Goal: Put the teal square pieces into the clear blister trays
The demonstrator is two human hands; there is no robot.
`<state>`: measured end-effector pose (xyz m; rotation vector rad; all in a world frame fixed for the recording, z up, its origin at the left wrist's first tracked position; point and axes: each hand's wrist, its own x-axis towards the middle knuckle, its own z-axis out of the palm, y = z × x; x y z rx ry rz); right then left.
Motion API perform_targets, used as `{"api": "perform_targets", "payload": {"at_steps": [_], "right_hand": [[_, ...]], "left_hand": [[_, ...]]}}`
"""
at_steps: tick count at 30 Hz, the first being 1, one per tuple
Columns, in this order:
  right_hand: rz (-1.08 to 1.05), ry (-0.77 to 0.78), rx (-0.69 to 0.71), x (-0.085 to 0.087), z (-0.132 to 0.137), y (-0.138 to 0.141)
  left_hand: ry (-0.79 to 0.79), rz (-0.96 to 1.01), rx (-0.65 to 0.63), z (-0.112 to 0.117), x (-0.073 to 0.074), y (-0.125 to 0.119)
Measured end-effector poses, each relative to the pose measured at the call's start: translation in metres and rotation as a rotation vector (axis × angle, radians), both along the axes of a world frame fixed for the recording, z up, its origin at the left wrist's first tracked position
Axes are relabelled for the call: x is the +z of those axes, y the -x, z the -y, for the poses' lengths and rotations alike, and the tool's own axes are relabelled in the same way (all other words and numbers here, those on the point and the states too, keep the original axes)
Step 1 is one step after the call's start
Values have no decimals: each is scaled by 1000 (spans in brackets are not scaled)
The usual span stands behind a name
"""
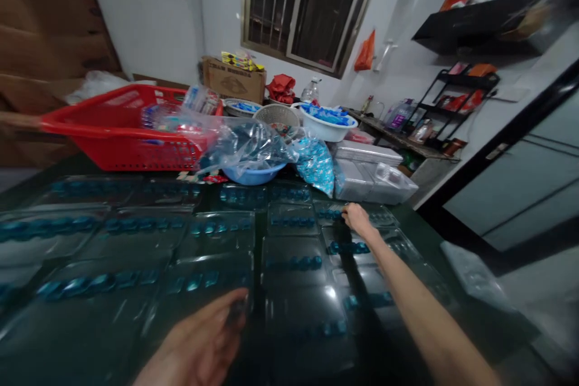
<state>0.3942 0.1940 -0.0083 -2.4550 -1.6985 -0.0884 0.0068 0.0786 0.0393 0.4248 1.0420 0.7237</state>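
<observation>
1. Dark printing on the brown cardboard box (233, 84) is too blurred to read.
2. Shallow, clear plastic trays (283, 248) hold rows of glossy, teal-blue, rounded pieces (103, 281) on the dark green table (260, 241).
3. The right hand (357, 218), fingers bent, meets one far row; I cannot tell whether it pinches anything.
4. The blurred left hand (205, 329) curls above nearer trays, its grip unclear.

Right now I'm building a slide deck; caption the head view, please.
The right hand reaches over clear trays of blue pieces; the left hand, blurred, is nearer the camera.
</observation>
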Motion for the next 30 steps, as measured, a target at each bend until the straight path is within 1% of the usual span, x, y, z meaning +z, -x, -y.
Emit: {"api": "perform_targets", "payload": {"at_steps": [2, 4, 6, 8, 9, 10, 11, 12, 14, 17, 21, 23, 25, 28, 30], "right_hand": [[-6, -78, 40, 9, 9, 13], [-30, -169, 115, 18, 24, 37], [-79, -226, 230, 28, 48, 74], [-152, -238, 375, 38, 80, 120], [-206, -244, 456, 43, 97, 143], [-370, -273, 570, 47, 113, 165], [-506, -284, 648, 51, 128, 185], [-597, -278, 689, 54, 140, 202], [-729, -250, 711, 58, 155, 223], [-802, -204, 689, 59, 164, 232], [-827, -175, 722, 56, 168, 231], [-806, -173, 747, 55, 172, 232], [-763, -184, 759, 52, 177, 234], [-711, -232, 757, 47, 180, 237], [-713, -267, 756, 44, 182, 238]], "left_hand": [[-38, 28, -24, 2, 3, 2], [-111, 73, -61, 5, 1, 3], [-193, 111, -99, 7, -3, 4], [-264, 131, -124, 10, -8, 2], [-291, 129, -133, 12, -10, 0], [-311, 120, -140, 14, -11, -1], [-335, 105, -145, 16, -13, -2], [-367, 83, -153, 19, -14, -3], [-451, 12, -174, 24, -15, -4], [-565, -104, -196, 31, -14, -2], [-618, -167, -232, 37, -11, -1], [-620, -187, -259, 39, -11, -3], [-585, -204, -279, 39, -11, -5], [-533, -221, -298, 39, -11, -7], [-548, -217, -310, 40, -11, -7]]}}
